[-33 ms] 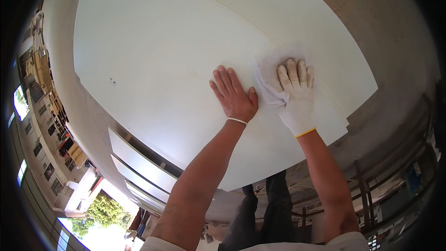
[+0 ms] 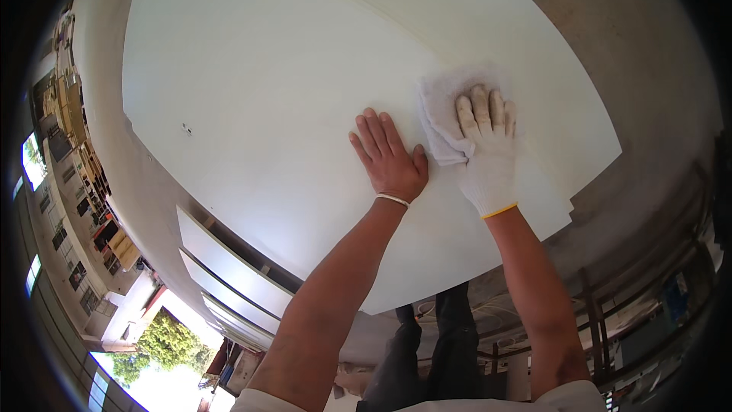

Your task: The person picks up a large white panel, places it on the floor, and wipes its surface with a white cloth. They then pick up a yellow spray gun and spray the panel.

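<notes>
A large, pale, smooth panel (image 2: 267,84) stretches out in front of me. My left hand (image 2: 389,156) is bare, with a light band at the wrist. It lies open on the panel, palm down and fingers stretched out. My right hand (image 2: 488,137) wears a white knitted glove with a yellow cuff edge and dirty fingertips. Under its bent fingers is a bunched white cloth (image 2: 442,118), held and pressed against the panel. The glove hides the right part of the cloth. The right thumb is hard to make out.
At lower left, more pale panels (image 2: 229,259) lie below the large one's edge. A small dark mark (image 2: 187,130) shows on the large panel's left part. Metal railings (image 2: 595,320) stand at lower right. Stacked boards (image 2: 80,122) line the far left.
My right hand and the cloth have shifted slightly away from me over the panel. My left hand sits a touch farther right.
</notes>
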